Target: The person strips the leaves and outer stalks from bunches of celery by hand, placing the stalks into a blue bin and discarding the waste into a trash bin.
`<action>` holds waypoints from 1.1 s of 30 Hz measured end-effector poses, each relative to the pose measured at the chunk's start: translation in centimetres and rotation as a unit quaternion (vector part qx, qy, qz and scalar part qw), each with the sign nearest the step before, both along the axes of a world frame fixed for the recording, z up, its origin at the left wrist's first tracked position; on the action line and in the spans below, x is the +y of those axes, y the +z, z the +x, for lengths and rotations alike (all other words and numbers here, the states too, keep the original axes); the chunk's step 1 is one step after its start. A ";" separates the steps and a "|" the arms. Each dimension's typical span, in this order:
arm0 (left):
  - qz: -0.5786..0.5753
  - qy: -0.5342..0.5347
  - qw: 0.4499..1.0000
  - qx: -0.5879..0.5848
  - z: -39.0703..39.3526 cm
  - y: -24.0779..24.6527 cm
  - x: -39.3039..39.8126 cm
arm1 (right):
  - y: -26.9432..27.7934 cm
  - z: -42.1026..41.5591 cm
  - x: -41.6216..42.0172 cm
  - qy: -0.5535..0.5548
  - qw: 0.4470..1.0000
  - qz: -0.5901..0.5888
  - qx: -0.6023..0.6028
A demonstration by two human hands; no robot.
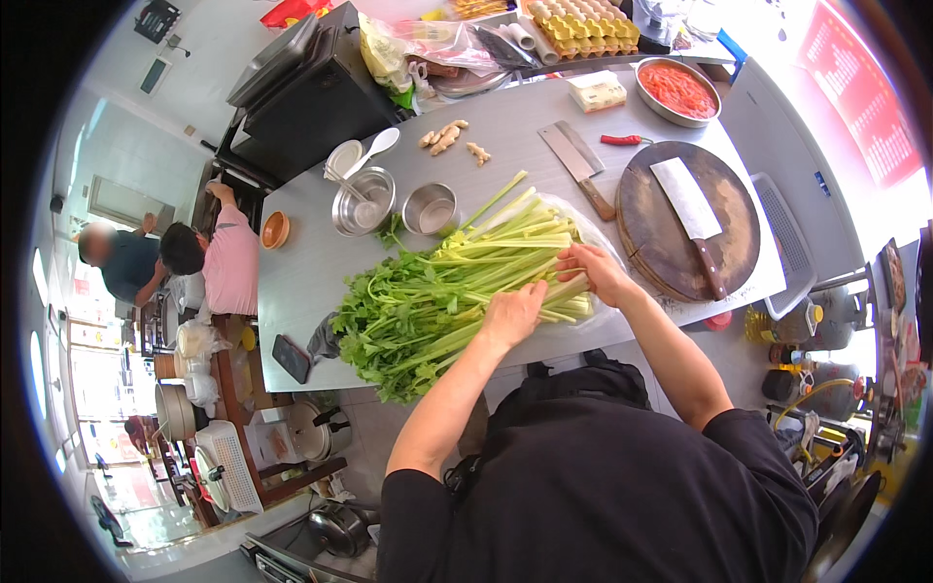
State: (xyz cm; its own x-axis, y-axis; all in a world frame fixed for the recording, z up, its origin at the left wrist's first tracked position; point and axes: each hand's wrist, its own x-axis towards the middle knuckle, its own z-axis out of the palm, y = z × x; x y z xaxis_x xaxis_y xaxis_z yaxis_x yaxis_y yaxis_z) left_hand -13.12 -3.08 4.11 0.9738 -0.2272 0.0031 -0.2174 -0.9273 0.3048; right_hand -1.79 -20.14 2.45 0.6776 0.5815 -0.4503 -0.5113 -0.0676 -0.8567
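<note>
A large heap of celery (452,284) lies across the metal table, its leafy tops to the left and pale cut ends to the right. A clear plastic bag (601,237) is spread under the stalk ends. My left hand (514,312) has its fingers closed around stalks at the near side of the heap. Close to the stalk ends, my right hand (599,275) grips celery with bent fingers. How many stalks each hand holds is hidden. One cleaver (685,197) rests on the round wooden chopping block (732,240) to the right; another cleaver (572,157) lies beside it.
Beyond the celery stand two steel bowls (431,210) (364,218) and pieces of ginger (443,136). A red chili (622,139) and a basin of chopped red food (678,91) are at the far right. A phone (291,358) lies near the left edge. Two people (232,255) are at left.
</note>
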 end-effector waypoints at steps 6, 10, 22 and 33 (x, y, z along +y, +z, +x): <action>0.017 -0.028 0.996 0.086 -0.2 2.7 -0.2 | -0.2 0.5 1.1 0.045 0.993 0.080 -0.075; -0.002 -0.009 0.999 0.041 -1.0 4.7 -0.4 | -1.6 1.8 3.7 0.099 0.839 -0.128 -0.519; -0.030 0.062 0.991 -0.117 0.4 3.8 0.1 | -0.8 0.4 2.5 0.103 0.800 -0.049 -0.589; -0.122 0.112 0.985 -0.051 1.7 12.1 4.5 | -0.9 -5.2 6.9 0.160 0.694 -0.359 -0.603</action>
State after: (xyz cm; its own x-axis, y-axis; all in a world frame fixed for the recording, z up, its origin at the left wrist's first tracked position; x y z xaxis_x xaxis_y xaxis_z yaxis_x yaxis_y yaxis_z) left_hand -11.40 1.46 16.25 0.9912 0.0119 0.1316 -0.0575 -0.8578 0.5107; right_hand -6.94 -13.23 1.59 0.7023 0.7074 0.0801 0.6872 -0.6442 -0.3358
